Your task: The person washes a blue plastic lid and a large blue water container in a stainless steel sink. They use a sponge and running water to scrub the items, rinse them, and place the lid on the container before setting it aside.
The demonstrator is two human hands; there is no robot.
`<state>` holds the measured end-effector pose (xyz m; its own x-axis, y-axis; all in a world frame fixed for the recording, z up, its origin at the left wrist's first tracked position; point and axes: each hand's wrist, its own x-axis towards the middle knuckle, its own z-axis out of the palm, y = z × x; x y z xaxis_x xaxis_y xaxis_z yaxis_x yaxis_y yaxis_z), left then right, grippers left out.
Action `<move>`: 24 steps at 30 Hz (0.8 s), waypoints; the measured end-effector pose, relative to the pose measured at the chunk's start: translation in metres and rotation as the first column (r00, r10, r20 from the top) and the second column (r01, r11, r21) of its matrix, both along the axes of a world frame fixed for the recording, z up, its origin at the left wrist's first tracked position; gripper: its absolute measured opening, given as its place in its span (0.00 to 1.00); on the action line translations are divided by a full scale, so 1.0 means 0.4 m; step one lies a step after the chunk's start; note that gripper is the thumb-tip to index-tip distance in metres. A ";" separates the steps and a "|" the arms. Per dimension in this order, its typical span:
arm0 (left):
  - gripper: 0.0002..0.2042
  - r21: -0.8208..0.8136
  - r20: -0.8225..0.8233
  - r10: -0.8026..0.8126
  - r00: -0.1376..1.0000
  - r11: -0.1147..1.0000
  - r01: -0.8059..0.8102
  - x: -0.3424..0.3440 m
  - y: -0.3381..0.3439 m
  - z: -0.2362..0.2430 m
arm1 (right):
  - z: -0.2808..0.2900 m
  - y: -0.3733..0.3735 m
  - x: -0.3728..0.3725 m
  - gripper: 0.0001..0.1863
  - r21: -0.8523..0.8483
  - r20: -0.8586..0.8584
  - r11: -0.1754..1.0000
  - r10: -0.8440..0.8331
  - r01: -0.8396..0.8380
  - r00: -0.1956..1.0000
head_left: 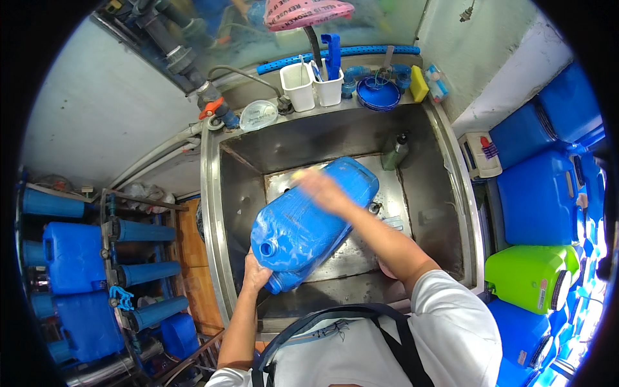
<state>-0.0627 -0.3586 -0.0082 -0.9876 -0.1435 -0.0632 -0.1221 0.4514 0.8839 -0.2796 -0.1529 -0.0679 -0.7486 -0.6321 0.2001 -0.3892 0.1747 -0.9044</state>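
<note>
A blue plastic water jug (303, 222), wet with suds, lies tilted across the steel sink (445, 251). Its round opening (266, 249) faces up at the near-left end. My left hand (256, 273) grips that end beside the lower blue spout (276, 284); part of its fingers is hidden behind the jug. Over the jug's upper side, my right hand (320, 191) is blurred by motion. A yellow sponge (299, 175) shows, smeared, at its fingertips, against the jug's far-left side.
Inside the sink's far-right corner stands a dark green bottle (394, 153). White containers (297, 87), a blue round lid (378, 93) and another yellow sponge (419, 84) line the back ledge. Blue jugs and a green jug (525, 277) are stacked at right; blue filter housings (148, 273) stand left.
</note>
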 end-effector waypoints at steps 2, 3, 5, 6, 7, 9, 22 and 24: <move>0.19 0.008 -0.018 -0.010 1.000 1.000 0.010 0.012 0.005 0.002 | -0.058 0.118 -0.141 0.17 0.317 0.108 0.891 -0.374 0.325 0.921; 0.20 -0.070 -0.032 -0.023 0.999 0.997 0.020 0.012 0.014 0.003 | -0.077 0.159 -0.190 0.17 0.319 -0.089 0.839 -0.436 0.440 0.896; 0.20 0.000 0.020 0.041 0.999 0.999 -0.041 -0.002 0.030 0.007 | -0.077 0.150 -0.232 0.17 0.470 -0.069 0.813 -0.354 0.344 0.933; 0.20 0.049 0.017 0.058 0.998 0.997 -0.059 -0.014 0.037 0.010 | -0.058 0.121 -0.219 0.18 0.558 -0.011 0.804 -0.243 0.207 0.970; 0.20 -0.025 0.010 0.012 1.000 1.000 -0.012 -0.032 0.037 0.015 | -0.027 0.058 -0.179 0.20 0.406 -0.072 0.910 -0.061 0.086 0.995; 0.20 -0.060 0.005 -0.021 1.000 0.998 0.021 -0.056 0.037 0.022 | 0.065 -0.070 -0.067 0.24 0.086 -0.027 0.975 0.205 -0.202 0.978; 0.20 0.178 0.120 0.144 0.982 0.970 -0.164 -0.026 -0.025 -0.057 | 0.241 -0.027 0.327 0.25 0.069 -0.700 0.965 0.227 -0.252 0.677; 0.20 0.144 0.016 0.111 0.994 0.983 -0.112 -0.018 -0.031 -0.063 | 0.177 -0.019 0.280 0.23 0.091 -0.704 0.953 0.268 -0.291 0.658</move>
<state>-0.0701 -0.3711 -0.0336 -0.9653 -0.2417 -0.0994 -0.1721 0.3018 0.9377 -0.1675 -0.1606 0.0027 -0.1701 -0.7736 0.6104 -0.9351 -0.0687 -0.3477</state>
